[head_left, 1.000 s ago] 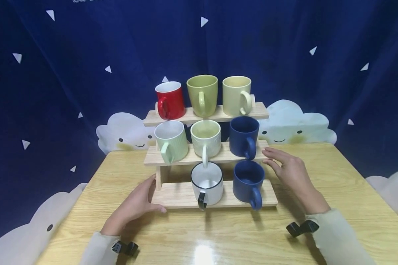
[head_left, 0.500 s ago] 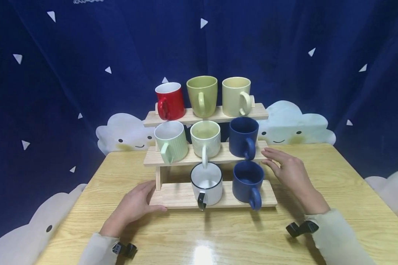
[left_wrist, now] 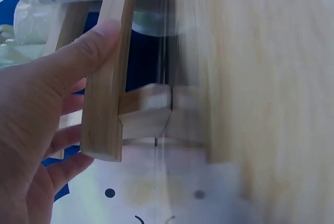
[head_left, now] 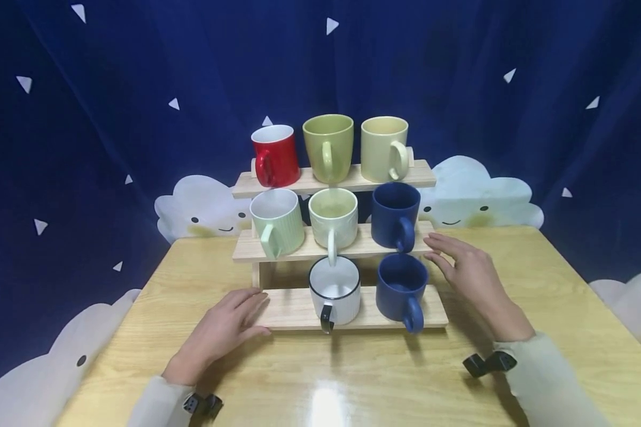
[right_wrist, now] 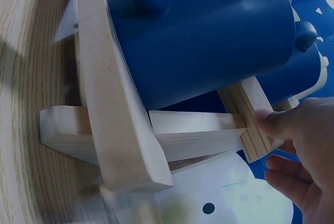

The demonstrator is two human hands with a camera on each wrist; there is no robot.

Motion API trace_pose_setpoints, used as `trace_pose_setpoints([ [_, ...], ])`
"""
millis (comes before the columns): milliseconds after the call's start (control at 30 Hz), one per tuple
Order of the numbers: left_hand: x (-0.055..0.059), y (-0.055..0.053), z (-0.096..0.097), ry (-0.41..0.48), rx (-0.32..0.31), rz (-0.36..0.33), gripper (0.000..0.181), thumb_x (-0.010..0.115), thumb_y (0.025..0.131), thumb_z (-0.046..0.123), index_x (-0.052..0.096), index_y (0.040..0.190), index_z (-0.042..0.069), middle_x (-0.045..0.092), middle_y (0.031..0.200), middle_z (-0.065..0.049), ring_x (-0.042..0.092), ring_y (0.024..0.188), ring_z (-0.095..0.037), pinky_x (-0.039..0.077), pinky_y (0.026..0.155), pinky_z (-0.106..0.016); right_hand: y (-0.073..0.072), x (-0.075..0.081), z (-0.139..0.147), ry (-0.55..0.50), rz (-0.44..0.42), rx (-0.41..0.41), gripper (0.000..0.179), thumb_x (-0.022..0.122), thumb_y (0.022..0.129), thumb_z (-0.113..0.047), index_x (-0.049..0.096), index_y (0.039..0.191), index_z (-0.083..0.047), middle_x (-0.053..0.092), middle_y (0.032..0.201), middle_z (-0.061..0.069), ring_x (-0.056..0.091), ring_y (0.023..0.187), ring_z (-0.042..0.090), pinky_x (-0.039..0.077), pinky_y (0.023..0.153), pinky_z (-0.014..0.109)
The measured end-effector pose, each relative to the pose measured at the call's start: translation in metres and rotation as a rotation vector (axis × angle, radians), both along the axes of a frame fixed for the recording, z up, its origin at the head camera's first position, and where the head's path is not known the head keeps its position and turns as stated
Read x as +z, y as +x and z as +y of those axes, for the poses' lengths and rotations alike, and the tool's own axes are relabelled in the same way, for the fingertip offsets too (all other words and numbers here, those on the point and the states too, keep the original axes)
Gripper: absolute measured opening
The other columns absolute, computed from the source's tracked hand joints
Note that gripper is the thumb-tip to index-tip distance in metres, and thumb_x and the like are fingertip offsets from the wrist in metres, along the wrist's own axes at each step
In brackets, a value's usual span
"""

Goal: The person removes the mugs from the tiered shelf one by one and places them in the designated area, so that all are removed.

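Note:
A three-tier wooden rack full of mugs stands on the table. My left hand grips the left end of its lowest board, thumb along the front edge and fingers over the top. In the left wrist view the thumb presses that board. With thumb and fingers, my right hand pinches the right end of the middle board. Closest to it are a navy mug on the middle tier and another navy mug below. A white mug with black rim and handle shares the lowest board.
On top sit a red mug, an olive-green mug and a pale yellow mug. A ribbed mint mug and a cream mug occupy the middle tier. The wooden table backs onto a dark blue curtain.
The fingers of my left hand have shifted from beside the lowest board's end to over its top. My right hand keeps its place. The head view has tilted slightly down.

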State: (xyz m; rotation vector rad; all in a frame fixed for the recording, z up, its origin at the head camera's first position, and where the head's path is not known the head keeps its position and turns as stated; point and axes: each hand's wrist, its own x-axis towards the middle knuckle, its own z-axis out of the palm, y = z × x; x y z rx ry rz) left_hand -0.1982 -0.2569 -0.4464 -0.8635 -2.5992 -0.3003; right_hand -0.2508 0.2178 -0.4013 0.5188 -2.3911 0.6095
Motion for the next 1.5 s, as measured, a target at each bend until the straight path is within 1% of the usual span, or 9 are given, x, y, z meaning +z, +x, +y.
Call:
trace_pose_setpoints([
  [300, -0.007, 0.006, 0.006, -0.034, -0.019, -0.069, 0.06, 0.067, 0.089, 0.05, 0.061, 0.134, 0.012, 0.057, 0.138, -0.005, 0.051, 0.127, -0.035, 0.042, 0.107, -0.048, 0.006, 0.005, 0.001, 0.0, 0.001, -0.017, 0.03, 0.076, 0.087, -0.018, 0.072, 0.113, -0.004, 0.067, 0.119, 0.017, 0.063, 0.109, 0.039, 0.049, 0.093, 0.058],
  [600, -0.006, 0.008, 0.007, 0.033, 0.041, -0.081, 0.055, 0.069, 0.087, 0.048, 0.065, 0.13, 0.014, 0.06, 0.135, -0.002, 0.053, 0.125, -0.035, 0.044, 0.104, -0.049, 0.011, 0.02, 0.003, -0.004, -0.07, -0.011, 0.034, 0.067, 0.094, -0.029, 0.069, 0.119, -0.005, 0.067, 0.119, 0.017, 0.06, 0.112, 0.04, 0.047, 0.093, 0.06],
  [700, -0.007, 0.009, 0.007, 0.046, 0.042, -0.082, 0.056, 0.07, 0.086, 0.049, 0.066, 0.129, 0.013, 0.06, 0.135, -0.003, 0.053, 0.125, -0.035, 0.044, 0.104, -0.05, 0.009, 0.032, 0.006, 0.004, -0.083, -0.003, 0.037, 0.066, 0.095, -0.03, 0.067, 0.123, -0.006, 0.067, 0.118, 0.018, 0.066, 0.089, 0.036, 0.05, 0.084, 0.059],
  [767, -0.007, 0.01, 0.007, 0.049, 0.044, -0.081, 0.056, 0.07, 0.086, 0.049, 0.066, 0.129, 0.013, 0.06, 0.135, -0.003, 0.053, 0.124, -0.036, 0.045, 0.103, -0.051, 0.007, 0.042, 0.007, 0.008, -0.109, -0.004, 0.038, 0.064, 0.097, -0.033, 0.066, 0.124, -0.007, 0.067, 0.119, 0.019, 0.062, 0.072, 0.03, 0.051, 0.076, 0.056],
  [833, -0.007, 0.01, 0.007, 0.052, 0.047, -0.079, 0.056, 0.07, 0.086, 0.049, 0.066, 0.129, 0.014, 0.06, 0.135, -0.003, 0.053, 0.124, -0.035, 0.045, 0.103, -0.051, 0.004, 0.052, 0.007, 0.003, -0.13, 0.004, 0.04, 0.062, 0.097, -0.035, 0.065, 0.126, -0.007, 0.067, 0.12, 0.019, 0.059, 0.065, 0.027, 0.052, 0.071, 0.053],
  [900, -0.007, 0.01, 0.007, 0.058, 0.048, -0.078, 0.056, 0.07, 0.086, 0.049, 0.066, 0.129, 0.013, 0.06, 0.135, -0.002, 0.053, 0.125, -0.035, 0.045, 0.103, -0.051, -0.001, 0.064, 0.007, -0.004, -0.15, 0.019, 0.041, 0.06, 0.098, -0.036, 0.064, 0.127, -0.007, 0.066, 0.121, 0.018, 0.064, 0.072, 0.033, 0.052, 0.073, 0.054],
  [1033, -0.007, 0.009, 0.008, 0.067, 0.052, -0.08, 0.056, 0.071, 0.085, 0.049, 0.067, 0.127, 0.012, 0.061, 0.134, -0.003, 0.053, 0.124, -0.035, 0.045, 0.103, -0.051, -0.011, 0.087, 0.003, -0.072, -0.21, 0.054, 0.043, 0.06, 0.098, -0.039, 0.063, 0.127, -0.007, 0.067, 0.12, 0.016, 0.066, 0.101, 0.041, 0.053, 0.083, 0.057],
  [1233, -0.006, 0.006, 0.009, 0.079, 0.041, -0.072, 0.056, 0.073, 0.084, 0.047, 0.066, 0.127, 0.011, 0.061, 0.133, -0.004, 0.054, 0.124, -0.036, 0.044, 0.104, -0.051, -0.028, 0.121, -0.006, -0.164, -0.293, 0.068, 0.055, 0.057, 0.097, -0.049, 0.058, 0.133, -0.007, 0.065, 0.124, 0.016, 0.061, 0.112, 0.037, 0.051, 0.091, 0.055],
  [1500, -0.006, 0.009, 0.009, 0.076, 0.051, -0.071, 0.057, 0.073, 0.084, 0.047, 0.066, 0.127, 0.01, 0.061, 0.133, -0.004, 0.054, 0.124, -0.036, 0.044, 0.103, -0.051, -0.048, 0.153, -0.026, -0.161, -0.375, 0.048, 0.066, 0.053, 0.094, -0.059, 0.055, 0.135, -0.008, 0.06, 0.128, 0.019, 0.056, 0.117, 0.037, 0.047, 0.093, 0.058],
])
